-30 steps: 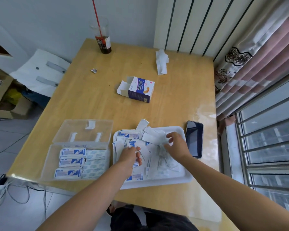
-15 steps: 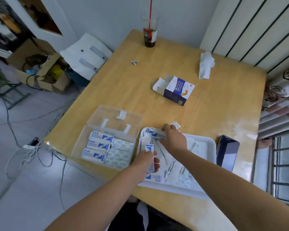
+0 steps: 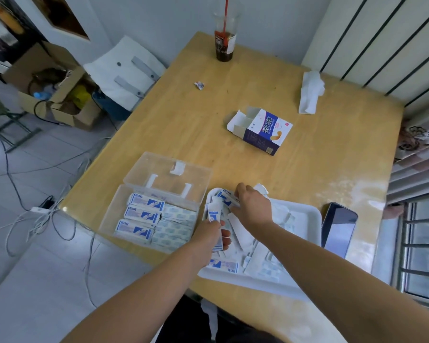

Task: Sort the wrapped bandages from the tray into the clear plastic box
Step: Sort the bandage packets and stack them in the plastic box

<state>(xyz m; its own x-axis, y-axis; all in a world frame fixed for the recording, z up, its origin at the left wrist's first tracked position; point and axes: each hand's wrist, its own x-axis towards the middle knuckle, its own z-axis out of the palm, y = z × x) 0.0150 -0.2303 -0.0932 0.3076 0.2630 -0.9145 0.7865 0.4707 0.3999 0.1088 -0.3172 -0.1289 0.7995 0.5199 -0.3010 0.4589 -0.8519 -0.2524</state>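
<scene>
- Risk of shedding a piece from the held stack (image 3: 213, 215), pinched upright in the left hand (image 3: 208, 237) with fingers curled round it: thin, slippery wrappers, easy to fan out and drop onto the tabletop (image 3: 320, 157) on the way across.
- Risk of lifting two stuck together with the right hand (image 3: 253, 206), fingertips closed on the corner bandage (image 3: 228, 197) at the far left of the tray (image 3: 310, 209); impossible to tell how many between the fingertips.
- Easy to mix kinds by setting blue-printed pieces onto the pale row, both rows touching inside the box.
- Possible to nudge the phone (image 3: 338, 231), lying just beside the tray's right rim, with the right forearm.
- Clear plastic box (image 3: 107, 224), just left of the tray, lid (image 3: 169, 169) folded back: three blue-printed stacks (image 3: 143, 215) along its left side, pale patterned packs (image 3: 175, 225) along its right.
- Tray: a loose, overlapping heap of wrapped bandages (image 3: 263, 263), blue-printed and pale together; by the look of it, plenty left to sort.
- Carton (image 3: 263, 132) farther back, flaps open, contents not visible.
- Cup (image 3: 224, 47) at the far edge, holding a little dark drink and a red straw.
</scene>
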